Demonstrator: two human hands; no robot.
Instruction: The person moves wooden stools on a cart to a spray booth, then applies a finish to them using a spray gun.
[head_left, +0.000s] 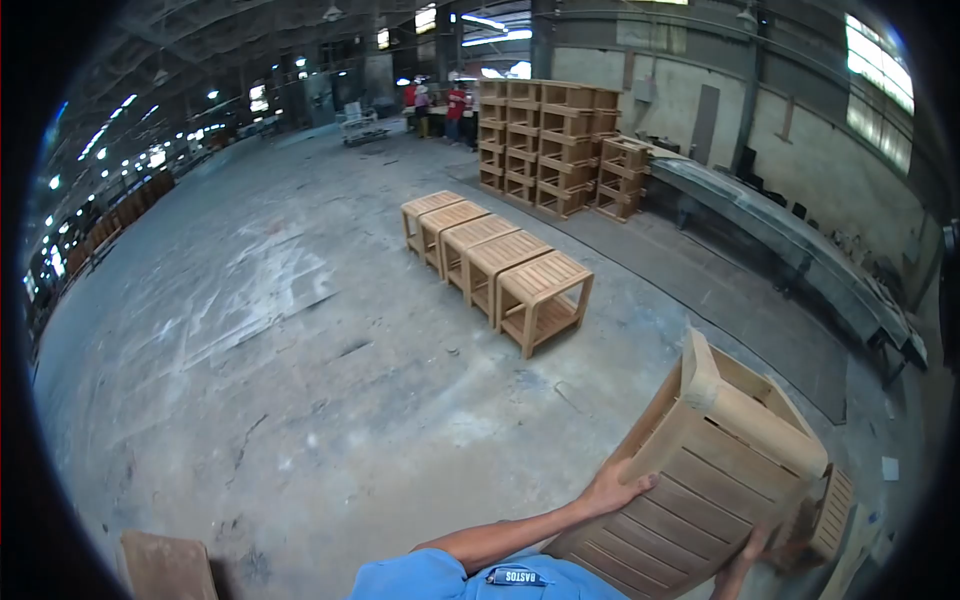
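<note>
A wooden stool [710, 465] with a slatted top is tilted in front of my body at the lower right, its legs pointing up and away. My left hand [615, 488] grips the near-left edge of the slatted top, thumb lying over the slats. On the opposite edge my right hand [745, 562] holds the same stool, partly cut off by the frame's bottom. Ahead on the floor, a row of several matching slatted stools [545, 275] stands upright, side by side.
Stacked wooden frames [550, 140] rise at the back. A long workbench [780, 215] runs along the right wall. Another slatted wooden piece [832, 510] sits close at right. A brown board [168, 565] is at lower left. People [455, 105] stand far off.
</note>
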